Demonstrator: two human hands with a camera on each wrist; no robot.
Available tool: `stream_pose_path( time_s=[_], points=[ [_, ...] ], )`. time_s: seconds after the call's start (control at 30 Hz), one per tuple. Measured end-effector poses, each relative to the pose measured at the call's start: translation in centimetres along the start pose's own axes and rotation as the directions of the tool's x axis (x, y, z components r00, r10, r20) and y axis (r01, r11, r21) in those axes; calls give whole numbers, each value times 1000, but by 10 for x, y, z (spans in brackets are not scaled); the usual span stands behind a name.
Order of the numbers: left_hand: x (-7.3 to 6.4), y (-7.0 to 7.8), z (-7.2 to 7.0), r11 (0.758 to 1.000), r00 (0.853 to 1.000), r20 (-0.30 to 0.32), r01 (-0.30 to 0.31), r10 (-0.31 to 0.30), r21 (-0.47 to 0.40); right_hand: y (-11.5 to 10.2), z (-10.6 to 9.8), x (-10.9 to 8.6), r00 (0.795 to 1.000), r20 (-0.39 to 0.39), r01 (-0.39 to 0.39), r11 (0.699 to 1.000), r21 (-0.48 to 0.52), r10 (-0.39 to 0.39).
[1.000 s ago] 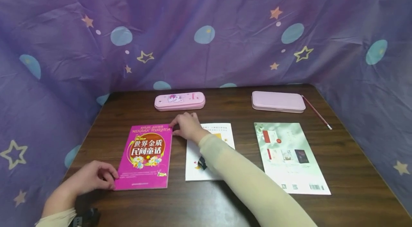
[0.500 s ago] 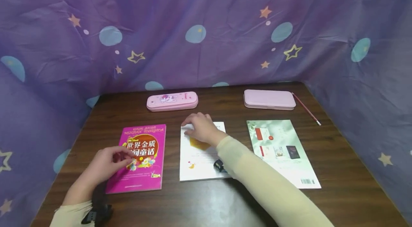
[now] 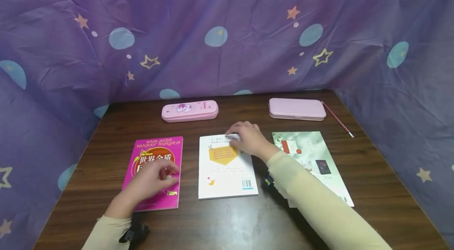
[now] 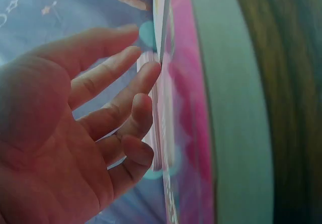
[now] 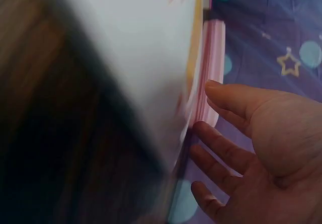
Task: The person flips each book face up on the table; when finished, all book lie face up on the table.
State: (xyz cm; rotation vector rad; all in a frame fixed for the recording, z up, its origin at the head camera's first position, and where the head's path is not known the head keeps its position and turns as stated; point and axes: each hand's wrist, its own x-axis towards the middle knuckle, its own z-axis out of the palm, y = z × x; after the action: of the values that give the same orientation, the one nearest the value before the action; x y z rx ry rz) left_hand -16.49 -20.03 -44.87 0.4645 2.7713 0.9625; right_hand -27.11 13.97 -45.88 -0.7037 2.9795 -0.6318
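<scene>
A magenta book [image 3: 166,144] lies at the left of the table, its cover partly hidden by my left hand [image 3: 150,181]. That hand hangs over it with fingers loosely bent and nothing held, as the left wrist view also shows. In the middle lies a white book [image 3: 227,185] with a yellow panel. Over its upper right corner is my right hand [image 3: 250,139], fingers relaxed; whether they touch the cover I cannot tell. A green and white booklet [image 3: 312,143] lies at the right, partly covered by my right sleeve.
Along the back of the dark wooden table [image 3: 237,234] are a pink rabbit pencil case [image 3: 189,112] and a plain pink case [image 3: 297,109]. A red pencil [image 3: 338,120] lies beside the plain one. Purple cloth [image 3: 248,53] with stars surrounds the table.
My right hand has left the magenta book's upper right corner and moved right across the white book. The left hand has risen from the magenta book's lower left edge and shifted right over its cover.
</scene>
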Motion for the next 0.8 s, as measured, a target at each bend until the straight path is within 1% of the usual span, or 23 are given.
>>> stream_pose_path(
  time_s=[0.13,0.17,0.2,0.33,0.43,0.53,0.7,0.8],
  points=[
    [2,7,11,994,994,31,-106,107,-10,19,-5,-10,1000,-2,-14,1000,-11,14],
    [3,9,14,992,991,37,-128,128,-11,22,-6,-11,1000,1,-16,1000,-11,16],
    [3,11,16,991,990,43,-137,137,-7,25,-7,-13,1000,4,-19,1000,-14,19],
    [6,20,24,987,985,63,-162,162,7,35,-9,-16,1000,22,-19,1000,-5,19],
    [7,26,31,987,984,81,-161,159,18,40,-9,-16,1000,20,5,1000,3,-6],
    [8,29,38,985,982,94,-169,164,46,44,-7,-15,999,20,39,999,14,-40],
    [7,35,44,976,979,79,-195,187,100,48,-9,-16,996,35,78,997,29,-79],
    [8,36,46,972,979,69,-199,192,124,52,-12,-18,994,46,99,994,39,-101]
  ],
)
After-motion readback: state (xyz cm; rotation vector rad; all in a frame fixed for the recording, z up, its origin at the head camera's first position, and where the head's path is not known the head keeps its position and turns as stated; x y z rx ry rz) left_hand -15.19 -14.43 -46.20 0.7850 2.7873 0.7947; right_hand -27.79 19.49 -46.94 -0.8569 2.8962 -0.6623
